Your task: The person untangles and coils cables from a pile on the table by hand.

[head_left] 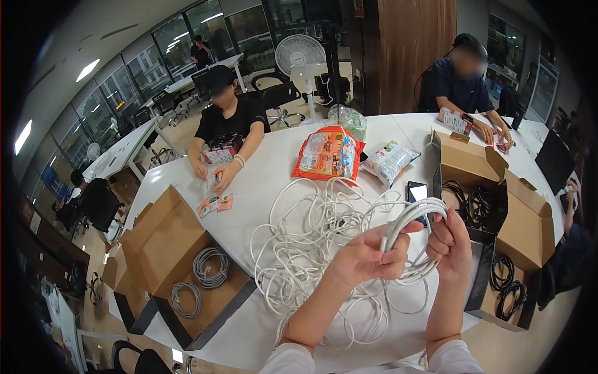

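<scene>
A coil of white cable (418, 210) is held up over the table by both hands. My left hand (372, 254) grips the coil's left side, its fingers closed round the loops. On the opposite side, the fingers of my right hand (450, 242) are wrapped about the same coil. Below and to the left spreads a loose tangle of white cable (305, 243), and strands run from it up towards the coil. A dark phone (416, 191) lies just behind the coil, partly covered by it.
Grey cable coils (211, 267) lie in an open cardboard box (224, 305) at left. Black cables (470, 202) fill open boxes (523, 224) at right. Behind the tangle are a red snack bag (330, 156) and a silver bag (391, 163). Two people sit across the table.
</scene>
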A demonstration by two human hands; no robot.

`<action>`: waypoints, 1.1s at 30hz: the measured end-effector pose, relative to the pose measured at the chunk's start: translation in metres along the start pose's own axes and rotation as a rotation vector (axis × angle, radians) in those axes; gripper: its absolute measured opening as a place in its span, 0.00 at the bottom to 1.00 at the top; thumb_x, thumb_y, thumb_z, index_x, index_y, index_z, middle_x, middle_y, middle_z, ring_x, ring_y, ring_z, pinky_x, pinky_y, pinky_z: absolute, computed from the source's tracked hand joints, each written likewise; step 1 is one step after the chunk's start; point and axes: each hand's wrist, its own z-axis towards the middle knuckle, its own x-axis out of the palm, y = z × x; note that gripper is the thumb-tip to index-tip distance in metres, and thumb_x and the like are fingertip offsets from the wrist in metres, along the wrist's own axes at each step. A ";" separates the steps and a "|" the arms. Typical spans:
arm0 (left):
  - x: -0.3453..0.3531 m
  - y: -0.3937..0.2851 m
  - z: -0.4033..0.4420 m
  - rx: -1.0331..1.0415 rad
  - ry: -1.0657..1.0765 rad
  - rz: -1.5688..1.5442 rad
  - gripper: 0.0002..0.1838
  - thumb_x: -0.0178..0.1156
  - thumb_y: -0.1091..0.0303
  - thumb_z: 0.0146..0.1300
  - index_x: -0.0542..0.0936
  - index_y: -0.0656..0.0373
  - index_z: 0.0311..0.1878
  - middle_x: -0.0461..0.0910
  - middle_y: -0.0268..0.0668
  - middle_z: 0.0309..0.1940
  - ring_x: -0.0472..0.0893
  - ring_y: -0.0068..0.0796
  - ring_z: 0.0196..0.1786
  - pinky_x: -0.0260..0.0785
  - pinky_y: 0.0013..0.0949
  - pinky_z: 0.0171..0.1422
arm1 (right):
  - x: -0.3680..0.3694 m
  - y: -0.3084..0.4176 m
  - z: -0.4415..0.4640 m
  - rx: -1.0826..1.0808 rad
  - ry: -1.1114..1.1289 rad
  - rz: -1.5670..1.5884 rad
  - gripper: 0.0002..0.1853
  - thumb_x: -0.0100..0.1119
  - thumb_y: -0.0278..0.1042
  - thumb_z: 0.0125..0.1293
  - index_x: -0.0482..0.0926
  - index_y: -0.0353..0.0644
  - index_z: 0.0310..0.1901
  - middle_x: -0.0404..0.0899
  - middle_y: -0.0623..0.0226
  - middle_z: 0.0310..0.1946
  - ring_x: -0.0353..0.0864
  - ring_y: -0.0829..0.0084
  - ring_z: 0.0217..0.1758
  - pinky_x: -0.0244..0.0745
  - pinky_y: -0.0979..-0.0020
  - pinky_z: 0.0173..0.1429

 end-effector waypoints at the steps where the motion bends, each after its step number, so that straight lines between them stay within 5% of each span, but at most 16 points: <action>1: 0.007 0.003 -0.001 0.008 -0.034 0.044 0.36 0.57 0.62 0.67 0.54 0.70 0.71 0.65 0.29 0.27 0.65 0.16 0.22 0.56 0.26 0.26 | -0.001 -0.001 0.000 -0.003 0.018 0.007 0.16 0.43 0.44 0.76 0.73 0.40 0.39 0.50 0.83 0.12 0.44 0.89 0.11 0.41 0.80 0.14; 6: 0.017 -0.006 -0.007 -0.119 -0.194 0.307 0.21 0.55 0.54 0.69 0.69 0.63 0.53 0.65 0.30 0.26 0.66 0.20 0.25 0.60 0.26 0.31 | -0.003 0.000 -0.002 -0.100 0.035 -0.088 0.15 0.43 0.44 0.76 0.73 0.41 0.40 0.50 0.83 0.13 0.43 0.88 0.11 0.41 0.80 0.14; 10: 0.006 -0.013 -0.004 -0.060 -0.407 0.288 0.16 0.50 0.52 0.71 0.69 0.56 0.40 0.59 0.24 0.19 0.60 0.18 0.20 0.53 0.24 0.26 | -0.001 -0.004 0.003 -0.043 -0.007 -0.097 0.15 0.43 0.45 0.76 0.72 0.42 0.42 0.51 0.82 0.14 0.45 0.88 0.13 0.42 0.80 0.17; 12: -0.009 -0.014 -0.007 -0.034 -0.446 0.187 0.14 0.49 0.52 0.72 0.69 0.53 0.39 0.56 0.21 0.18 0.54 0.15 0.18 0.48 0.24 0.26 | -0.005 -0.007 0.009 0.013 0.016 -0.113 0.15 0.43 0.44 0.76 0.72 0.41 0.47 0.61 0.78 0.19 0.57 0.86 0.18 0.54 0.81 0.22; 14: -0.010 -0.015 -0.005 0.090 -0.579 0.022 0.11 0.48 0.57 0.71 0.69 0.52 0.35 0.55 0.21 0.17 0.52 0.15 0.17 0.47 0.24 0.24 | 0.003 -0.021 0.013 -0.250 -0.124 -0.351 0.16 0.44 0.42 0.76 0.71 0.39 0.54 0.72 0.70 0.33 0.71 0.80 0.33 0.68 0.77 0.38; 17: -0.016 -0.021 -0.003 0.314 -0.728 -0.033 0.09 0.48 0.63 0.66 0.67 0.52 0.30 0.53 0.21 0.15 0.50 0.15 0.15 0.46 0.24 0.23 | 0.004 -0.018 0.009 -0.504 -0.165 -0.673 0.16 0.47 0.37 0.74 0.69 0.36 0.57 0.72 0.65 0.52 0.70 0.74 0.55 0.64 0.73 0.58; 24: -0.032 -0.031 -0.019 0.581 -0.785 -0.151 0.07 0.48 0.66 0.58 0.64 0.51 0.25 0.50 0.22 0.12 0.48 0.17 0.14 0.45 0.24 0.22 | -0.012 0.006 0.002 -0.531 -0.271 -1.252 0.12 0.55 0.35 0.68 0.77 0.34 0.45 0.78 0.57 0.44 0.76 0.66 0.49 0.69 0.69 0.52; 25: -0.030 -0.031 -0.017 0.615 -0.792 -0.144 0.07 0.47 0.67 0.58 0.63 0.51 0.25 0.49 0.23 0.12 0.47 0.17 0.14 0.45 0.25 0.21 | -0.014 0.007 0.003 -0.572 -0.288 -1.403 0.12 0.57 0.36 0.67 0.78 0.34 0.42 0.80 0.54 0.38 0.79 0.60 0.41 0.72 0.67 0.46; 28: -0.026 -0.034 -0.020 0.634 -0.723 -0.134 0.08 0.47 0.67 0.59 0.62 0.51 0.25 0.49 0.23 0.12 0.47 0.17 0.14 0.45 0.25 0.21 | -0.015 0.018 0.000 -0.086 -0.234 -1.469 0.13 0.58 0.37 0.67 0.78 0.33 0.41 0.82 0.54 0.35 0.80 0.58 0.36 0.73 0.64 0.40; 32: -0.018 -0.038 -0.019 0.510 -0.616 -0.114 0.09 0.46 0.64 0.61 0.61 0.50 0.25 0.49 0.24 0.11 0.46 0.17 0.13 0.43 0.25 0.19 | -0.024 0.004 0.007 -0.402 -0.185 -1.339 0.13 0.59 0.36 0.66 0.78 0.33 0.44 0.82 0.54 0.36 0.80 0.57 0.35 0.73 0.64 0.38; 33: -0.015 -0.037 -0.018 0.464 -0.592 -0.095 0.10 0.46 0.64 0.61 0.61 0.50 0.25 0.49 0.24 0.10 0.46 0.17 0.12 0.43 0.25 0.19 | -0.023 0.003 0.008 -0.510 -0.188 -1.402 0.14 0.62 0.37 0.63 0.77 0.36 0.45 0.81 0.56 0.39 0.80 0.60 0.40 0.73 0.65 0.50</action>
